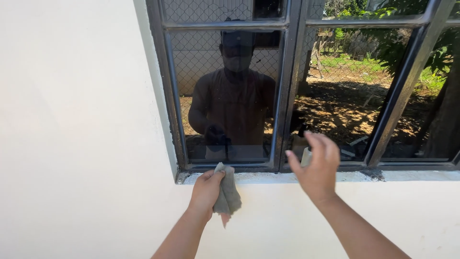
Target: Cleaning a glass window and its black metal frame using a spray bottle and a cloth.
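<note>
Sunlit white wall (81,144) frames a dark window (225,96); below it, left hand (206,189) grips a cloth (228,192) against the sill (268,178), while right hand (318,165) curls around a small pale object (306,156).

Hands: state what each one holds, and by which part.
Left hand grips a grey cloth by its upper edge. Right hand covers a pale object; its grip cannot be told.

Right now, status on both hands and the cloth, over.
Left hand clutching grey cloth at the window sill. Right hand on a pale, mostly hidden object by the dark window frame. Nothing blocking.
</note>
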